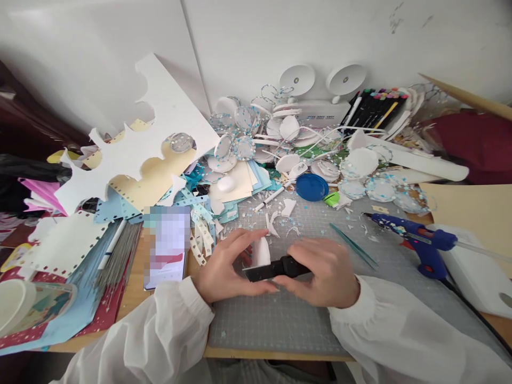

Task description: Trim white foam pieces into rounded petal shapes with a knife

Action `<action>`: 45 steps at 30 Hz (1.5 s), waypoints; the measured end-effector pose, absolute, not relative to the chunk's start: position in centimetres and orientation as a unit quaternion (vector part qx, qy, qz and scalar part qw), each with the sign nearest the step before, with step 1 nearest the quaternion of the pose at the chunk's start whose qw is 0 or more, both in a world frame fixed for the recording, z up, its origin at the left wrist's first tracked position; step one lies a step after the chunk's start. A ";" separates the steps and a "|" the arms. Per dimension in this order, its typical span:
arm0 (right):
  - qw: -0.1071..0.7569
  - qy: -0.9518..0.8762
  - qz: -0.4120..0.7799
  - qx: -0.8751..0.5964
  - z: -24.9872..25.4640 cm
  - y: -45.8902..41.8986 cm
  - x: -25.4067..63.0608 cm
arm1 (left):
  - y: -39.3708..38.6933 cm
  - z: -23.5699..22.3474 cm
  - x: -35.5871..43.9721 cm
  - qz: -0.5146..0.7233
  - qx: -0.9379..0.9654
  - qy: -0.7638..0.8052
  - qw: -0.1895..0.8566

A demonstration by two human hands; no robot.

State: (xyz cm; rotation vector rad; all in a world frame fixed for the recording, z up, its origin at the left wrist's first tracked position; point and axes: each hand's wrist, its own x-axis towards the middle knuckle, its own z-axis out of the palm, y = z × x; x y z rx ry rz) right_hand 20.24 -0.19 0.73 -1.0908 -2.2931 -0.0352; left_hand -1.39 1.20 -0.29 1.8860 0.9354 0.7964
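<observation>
Piece of white, curved-edged sheet (262, 252) sits between hands, held in left hand (230, 266), behind black, elongated tool (276, 268) gripped by right hand (326, 269); visible face plain.

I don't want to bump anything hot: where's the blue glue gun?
In the head view, the blue glue gun lies on the right side, near the right edge of the grey mat, past the right hand and teal tweezers.
</observation>
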 end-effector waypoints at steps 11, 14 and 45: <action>0.306 -0.847 -0.021 -0.434 0.5 -0.1 20.8 | 1.2 -0.6 -1.5 0.331 0.750 0.360 0.446; 0.319 -0.836 -0.028 -0.445 0.5 0.2 21.4 | 1.1 -0.5 -1.6 0.349 0.729 0.363 0.464; 0.302 -0.852 0.017 -0.426 0.4 -0.1 20.6 | 1.1 -0.5 -0.8 0.337 0.750 0.349 0.450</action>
